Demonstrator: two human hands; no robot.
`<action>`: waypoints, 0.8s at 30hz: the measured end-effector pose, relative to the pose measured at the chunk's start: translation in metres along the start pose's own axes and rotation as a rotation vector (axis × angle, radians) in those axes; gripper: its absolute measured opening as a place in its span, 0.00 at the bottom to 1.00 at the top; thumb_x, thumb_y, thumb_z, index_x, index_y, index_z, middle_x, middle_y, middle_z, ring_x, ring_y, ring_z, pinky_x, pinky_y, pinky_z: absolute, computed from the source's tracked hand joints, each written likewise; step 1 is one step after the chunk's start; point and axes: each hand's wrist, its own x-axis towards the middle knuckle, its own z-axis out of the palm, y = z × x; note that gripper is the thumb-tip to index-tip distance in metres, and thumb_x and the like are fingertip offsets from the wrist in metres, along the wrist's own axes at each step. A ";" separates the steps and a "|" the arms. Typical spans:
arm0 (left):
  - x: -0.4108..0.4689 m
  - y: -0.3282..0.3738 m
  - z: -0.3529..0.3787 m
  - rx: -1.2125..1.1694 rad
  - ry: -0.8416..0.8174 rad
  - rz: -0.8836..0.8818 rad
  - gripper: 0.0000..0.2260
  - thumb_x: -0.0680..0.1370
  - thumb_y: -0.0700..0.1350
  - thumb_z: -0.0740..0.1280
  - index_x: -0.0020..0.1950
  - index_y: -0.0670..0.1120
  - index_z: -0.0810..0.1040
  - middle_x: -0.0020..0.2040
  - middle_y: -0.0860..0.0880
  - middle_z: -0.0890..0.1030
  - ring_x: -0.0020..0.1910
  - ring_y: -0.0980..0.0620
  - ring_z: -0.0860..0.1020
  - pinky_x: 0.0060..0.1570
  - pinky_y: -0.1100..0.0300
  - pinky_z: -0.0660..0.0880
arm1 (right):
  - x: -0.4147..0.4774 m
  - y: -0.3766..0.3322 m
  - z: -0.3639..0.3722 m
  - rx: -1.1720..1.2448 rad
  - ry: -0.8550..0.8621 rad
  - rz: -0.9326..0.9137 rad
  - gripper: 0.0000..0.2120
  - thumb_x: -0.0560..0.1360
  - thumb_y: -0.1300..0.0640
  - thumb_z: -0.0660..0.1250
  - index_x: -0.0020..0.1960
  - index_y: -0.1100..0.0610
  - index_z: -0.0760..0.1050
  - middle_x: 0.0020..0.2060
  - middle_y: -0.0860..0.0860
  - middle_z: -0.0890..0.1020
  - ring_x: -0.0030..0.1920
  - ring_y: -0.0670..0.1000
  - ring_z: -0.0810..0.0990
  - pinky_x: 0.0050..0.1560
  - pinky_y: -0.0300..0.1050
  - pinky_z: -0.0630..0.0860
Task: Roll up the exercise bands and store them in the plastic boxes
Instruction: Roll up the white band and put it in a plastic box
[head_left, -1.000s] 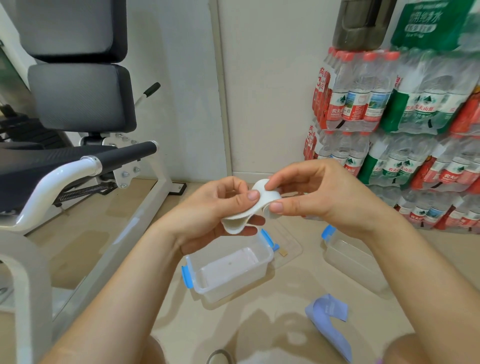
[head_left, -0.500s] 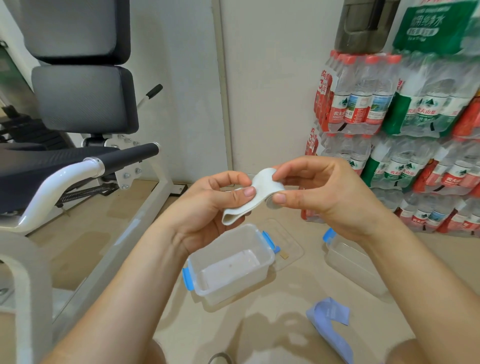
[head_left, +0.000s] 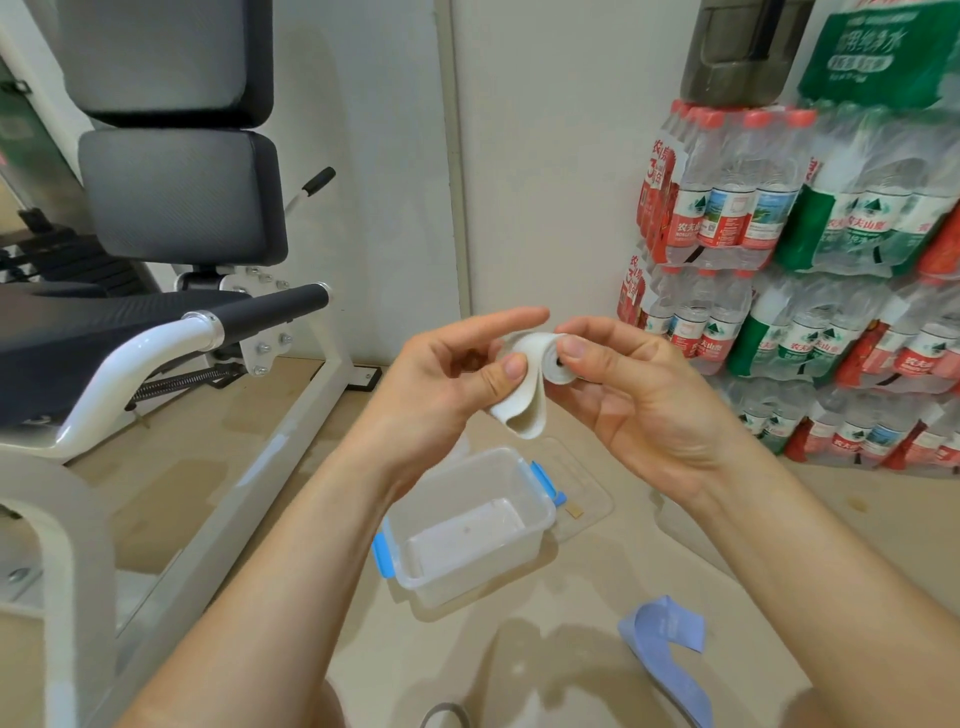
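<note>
Coil's grown since earlier: soft white rubber exercise band (head_left: 527, 405), mid-air above clear plastic box w/ blue clips (head_left: 457, 577); right grip (head_left: 644, 400) pinches coil, left grip (head_left: 441, 379) pinches loose tail. Light, floppy, likely springs open; hold coil's sides.

The left hand (head_left: 447, 374) and right hand (head_left: 639, 395) meet in mid-frame, a partly rolled band (head_left: 524, 384) held between them, above a box (head_left: 467, 525) that sits on the floor (head_left: 545, 613). A lid (head_left: 587, 488) lies flat just behind and right of the box. A second band (head_left: 665, 649) lies nearer the camera, to the right. A gym machine (head_left: 171, 208) stands at left; stacked water bottles (head_left: 727, 218) stand along the wall (head_left: 545, 156) at right.
</note>
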 end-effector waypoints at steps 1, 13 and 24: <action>0.000 0.001 -0.002 0.066 0.028 0.027 0.13 0.72 0.42 0.70 0.55 0.54 0.82 0.41 0.51 0.76 0.42 0.56 0.74 0.46 0.64 0.73 | 0.000 0.000 0.000 -0.001 -0.005 0.006 0.11 0.61 0.61 0.72 0.44 0.60 0.77 0.37 0.54 0.85 0.40 0.50 0.85 0.45 0.40 0.80; -0.006 0.009 -0.001 0.680 0.053 0.194 0.16 0.64 0.46 0.79 0.49 0.56 0.83 0.40 0.54 0.75 0.36 0.55 0.71 0.39 0.66 0.71 | 0.000 0.007 0.004 -0.172 0.017 0.109 0.20 0.68 0.56 0.73 0.55 0.64 0.75 0.45 0.61 0.80 0.40 0.54 0.80 0.44 0.42 0.80; -0.002 0.003 0.001 0.473 0.297 0.027 0.10 0.63 0.52 0.79 0.41 0.58 0.83 0.39 0.54 0.80 0.38 0.55 0.78 0.40 0.60 0.76 | 0.001 0.007 0.003 -0.749 0.078 -0.376 0.08 0.69 0.60 0.75 0.47 0.53 0.80 0.41 0.46 0.85 0.44 0.44 0.83 0.48 0.39 0.78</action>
